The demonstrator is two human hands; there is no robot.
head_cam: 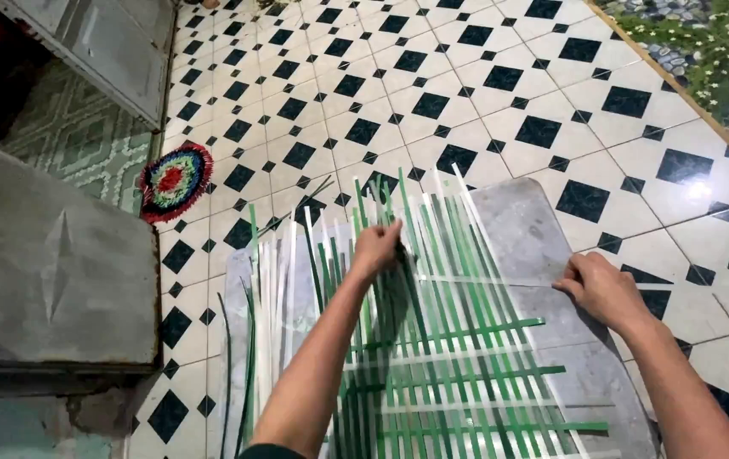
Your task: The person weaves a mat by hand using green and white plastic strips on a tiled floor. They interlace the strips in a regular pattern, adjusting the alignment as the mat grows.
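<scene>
A half-woven mat of green and white plastic strips (449,357) lies on a grey board (521,225) on the tiled floor. My left hand (377,248) presses down among the upright strips near their far ends, fingers curled over them. My right hand (602,289) sits at the board's right edge, pinching the end of a thin white crosswise strip (483,280) that runs toward the left hand. Several green and white crosswise strips are woven in closer to me.
Loose green and white strips (266,314) lie at the left of the board. A round multicoloured fringed mat (174,180) rests on the black-and-white tiles. A grey concrete step (50,263) stands at left; a pebble-patterned surface (713,51) is at top right.
</scene>
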